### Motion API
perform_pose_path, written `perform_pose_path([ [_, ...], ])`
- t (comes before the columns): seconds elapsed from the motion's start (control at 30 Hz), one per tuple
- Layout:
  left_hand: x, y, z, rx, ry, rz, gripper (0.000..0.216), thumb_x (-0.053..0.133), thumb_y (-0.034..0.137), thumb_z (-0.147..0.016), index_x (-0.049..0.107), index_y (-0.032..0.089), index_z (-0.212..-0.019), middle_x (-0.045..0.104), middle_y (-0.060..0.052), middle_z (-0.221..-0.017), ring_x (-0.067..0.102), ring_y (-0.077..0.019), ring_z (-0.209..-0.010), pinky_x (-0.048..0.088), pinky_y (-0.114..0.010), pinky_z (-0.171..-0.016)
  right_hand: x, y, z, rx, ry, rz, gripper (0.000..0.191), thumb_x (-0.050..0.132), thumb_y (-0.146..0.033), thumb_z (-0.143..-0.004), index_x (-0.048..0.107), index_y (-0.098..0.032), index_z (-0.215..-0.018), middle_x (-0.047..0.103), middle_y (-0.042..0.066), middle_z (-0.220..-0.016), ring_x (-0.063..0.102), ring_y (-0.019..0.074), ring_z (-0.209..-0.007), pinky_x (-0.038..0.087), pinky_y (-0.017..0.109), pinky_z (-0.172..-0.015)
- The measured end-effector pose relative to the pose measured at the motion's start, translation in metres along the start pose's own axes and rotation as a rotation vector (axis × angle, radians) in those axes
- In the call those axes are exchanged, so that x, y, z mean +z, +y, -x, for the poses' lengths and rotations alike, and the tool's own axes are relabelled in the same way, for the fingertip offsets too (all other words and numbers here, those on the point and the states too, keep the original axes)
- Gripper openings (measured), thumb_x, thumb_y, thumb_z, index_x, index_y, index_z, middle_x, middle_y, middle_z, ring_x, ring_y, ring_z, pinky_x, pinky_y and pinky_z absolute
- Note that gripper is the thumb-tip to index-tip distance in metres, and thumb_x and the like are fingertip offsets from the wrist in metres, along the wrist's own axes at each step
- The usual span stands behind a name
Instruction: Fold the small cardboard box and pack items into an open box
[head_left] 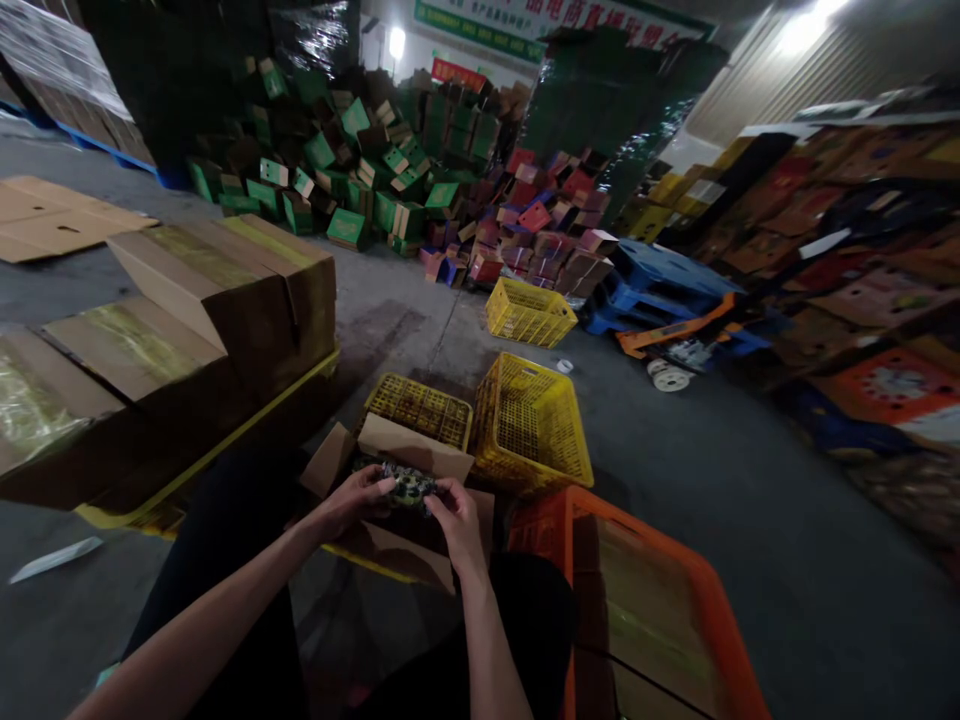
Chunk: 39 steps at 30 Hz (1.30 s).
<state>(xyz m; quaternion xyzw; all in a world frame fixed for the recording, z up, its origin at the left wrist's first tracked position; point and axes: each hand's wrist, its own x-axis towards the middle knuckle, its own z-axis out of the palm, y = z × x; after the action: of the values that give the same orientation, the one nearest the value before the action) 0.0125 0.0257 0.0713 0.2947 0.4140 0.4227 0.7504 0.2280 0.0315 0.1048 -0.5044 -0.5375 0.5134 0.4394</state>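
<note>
Green-black pack [409,487], lower centre of frame, gripped at opp. ends by L hand [360,497] & R hand [456,515], over open carton [416,448]. Contents unclear. Risk: poss. slip/tear if grips pull unevenly.

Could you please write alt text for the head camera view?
The left hand and right hand hold a small dark-and-green item over an open cardboard box. Yellow crates stand beyond it, taped cartons left, an orange crate right, with green boxes heaped behind.
</note>
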Motion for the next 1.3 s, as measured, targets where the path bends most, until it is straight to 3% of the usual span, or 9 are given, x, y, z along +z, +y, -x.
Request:
perform_pose_path([
  [0.13,0.000,0.000,0.000,0.038,0.014,0.012,0.056,0.086,0.045,-0.069,0.062,0.018,-0.112,0.066,-0.013,-0.119,0.065,-0.0287,-0.108,0.054,-0.038,-0.086,0.002,-0.002,0.001,-0.003,0.006,-0.001,0.015,0.070,-0.035,-0.074,0.064,-0.024,-0.083,0.062,-0.003,-0.075,0.055,0.0169,-0.069,0.044,0.026,-0.065],
  [0.37,0.002,-0.002,-0.001,0.073,0.020,0.014,0.051,0.085,0.044,-0.070,0.060,0.018,-0.105,0.065,-0.010,-0.114,0.066,-0.0269,-0.104,0.056,-0.039,-0.084,0.003,-0.002,0.002,-0.027,0.029,0.034,0.010,0.067,-0.032,-0.076,0.061,-0.024,-0.079,0.058,-0.004,-0.072,0.052,0.0167,-0.068,0.043,0.026,-0.064],
  [0.53,0.004,0.002,0.001,0.083,0.034,0.034,0.061,0.088,0.045,-0.066,0.061,0.019,-0.114,0.062,-0.013,-0.122,0.064,-0.0296,-0.107,0.055,-0.041,-0.085,0.002,0.000,0.002,-0.023,0.004,-0.010,0.012,0.069,-0.034,-0.077,0.062,-0.025,-0.079,0.059,-0.004,-0.072,0.054,0.0167,-0.069,0.044,0.025,-0.064],
  [0.77,0.003,0.004,0.002,0.176,0.027,0.054,0.055,0.087,0.037,-0.069,0.062,0.022,-0.115,0.065,-0.008,-0.114,0.064,-0.0241,-0.103,0.051,-0.038,-0.091,0.000,0.005,0.003,0.066,-0.143,-0.238,0.029,0.065,-0.046,-0.086,0.066,-0.027,-0.109,0.069,0.003,-0.108,0.063,0.0227,-0.099,0.050,0.035,-0.089],
  [0.93,0.004,0.006,0.006,0.238,-0.004,-0.070,0.057,0.087,0.036,-0.069,0.062,0.021,-0.119,0.069,-0.006,-0.106,0.065,-0.0212,-0.092,0.049,-0.031,-0.083,-0.001,0.000,0.002,0.047,-0.049,-0.094,0.028,0.077,-0.043,-0.076,0.069,-0.025,-0.095,0.069,0.001,-0.093,0.063,0.0216,-0.089,0.049,0.032,-0.083],
  [1.3,0.007,0.013,0.009,0.241,-0.032,-0.121,0.069,0.088,0.035,-0.066,0.061,0.021,-0.129,0.068,-0.010,-0.119,0.063,-0.0278,-0.109,0.045,-0.037,-0.097,-0.003,0.000,0.001,-0.026,-0.041,-0.021,0.020,0.075,-0.040,-0.076,0.068,-0.025,-0.086,0.066,-0.001,-0.086,0.060,0.0195,-0.083,0.047,0.029,-0.079],
])
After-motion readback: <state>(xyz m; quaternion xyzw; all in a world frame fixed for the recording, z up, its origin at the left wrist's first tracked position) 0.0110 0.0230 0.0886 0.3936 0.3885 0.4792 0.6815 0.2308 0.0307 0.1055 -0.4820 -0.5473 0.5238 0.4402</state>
